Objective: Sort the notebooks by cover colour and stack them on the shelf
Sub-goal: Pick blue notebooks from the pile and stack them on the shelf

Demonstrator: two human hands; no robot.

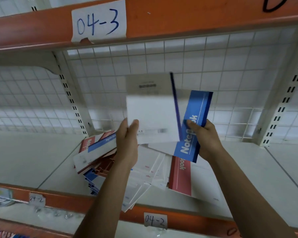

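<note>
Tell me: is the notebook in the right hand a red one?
No, the right hand grips a blue-banded notebook with Notebook printed in white.

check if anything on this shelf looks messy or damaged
Yes. The notebooks lie in a loose heap on the shelf, red and blue covers mixed, askew, and some white ones overhang its front edge. The 04-3 label is torn along its bottom edge.

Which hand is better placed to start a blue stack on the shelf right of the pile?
Probably the right hand: it grips the blue notebook and is nearest that bare shelf.
</note>
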